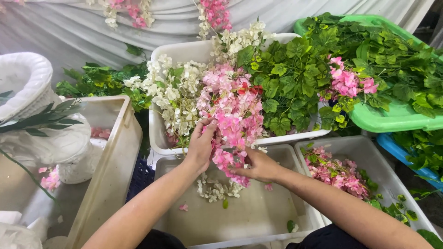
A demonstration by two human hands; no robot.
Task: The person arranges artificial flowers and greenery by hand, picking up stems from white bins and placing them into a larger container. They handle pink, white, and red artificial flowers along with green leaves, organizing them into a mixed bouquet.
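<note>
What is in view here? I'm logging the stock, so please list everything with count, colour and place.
pink flower garland: one, pink, held over the middle tubs
white flowers: a bunch, white, rear white tub
green leaves: heaps, green, rear tub and green tub
front tub: one, white, few loose blossoms inside
right tub: one, white, holds pink flowers
vase: one, white, left
left hand: on the garland
right hand: on the garland's lower end
</note>
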